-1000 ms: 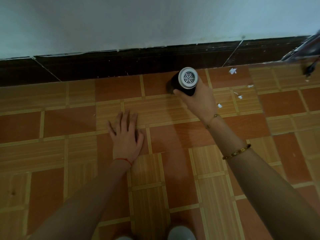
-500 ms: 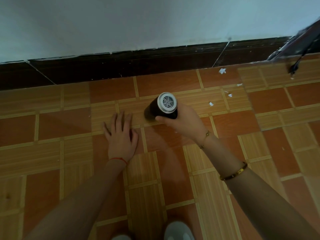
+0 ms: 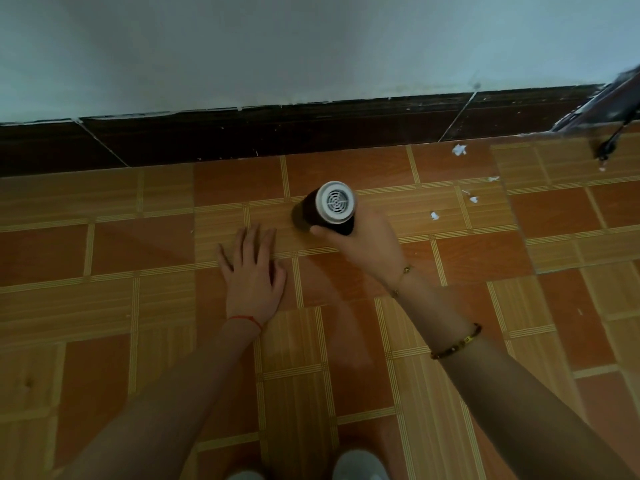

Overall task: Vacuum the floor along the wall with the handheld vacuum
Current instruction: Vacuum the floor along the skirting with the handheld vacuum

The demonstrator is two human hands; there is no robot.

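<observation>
My right hand (image 3: 363, 245) grips the handheld vacuum (image 3: 327, 209), a black cylinder with a white vented rear cap facing the camera. Its nose points down at the orange tiled floor (image 3: 138, 271), about one tile away from the dark skirting (image 3: 242, 136) under the white wall (image 3: 277, 46). My left hand (image 3: 251, 271) lies flat on the floor just left of the vacuum, fingers spread, holding nothing. Several white paper scraps (image 3: 459, 150) lie on the tiles to the right, one scrap (image 3: 433, 215) close to my right hand.
A dark frame with a dangling black cable (image 3: 609, 143) juts in at the top right corner near the skirting. The toes of my light shoes (image 3: 360, 467) show at the bottom edge.
My right hand pulled the vacuum back from the skirting and to the left, toward my left hand, over the last second. My left hand stayed flat on the floor.
</observation>
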